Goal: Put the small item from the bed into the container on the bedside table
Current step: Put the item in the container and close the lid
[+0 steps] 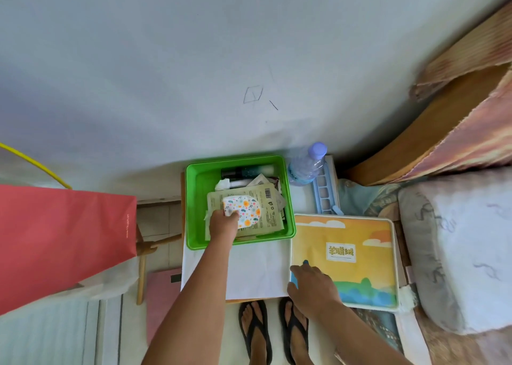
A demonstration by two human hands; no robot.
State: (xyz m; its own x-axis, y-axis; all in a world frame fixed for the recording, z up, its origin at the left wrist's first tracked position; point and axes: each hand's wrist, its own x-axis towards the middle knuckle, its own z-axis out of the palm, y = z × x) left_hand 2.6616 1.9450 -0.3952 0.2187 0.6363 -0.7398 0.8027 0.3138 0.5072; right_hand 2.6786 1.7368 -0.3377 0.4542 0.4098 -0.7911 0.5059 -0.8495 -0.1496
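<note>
The near corner of the floral pouch (243, 211) is covered by the left hand (223, 223), so the grip cannot be made out. Beneath the pouch, most of the green tray's (289, 198) contents are hidden. Small print on the yellow box (360, 242), under the right hand (313, 284), is too small to be read. The red bag (63, 240) is cut off by the left edge.
</note>
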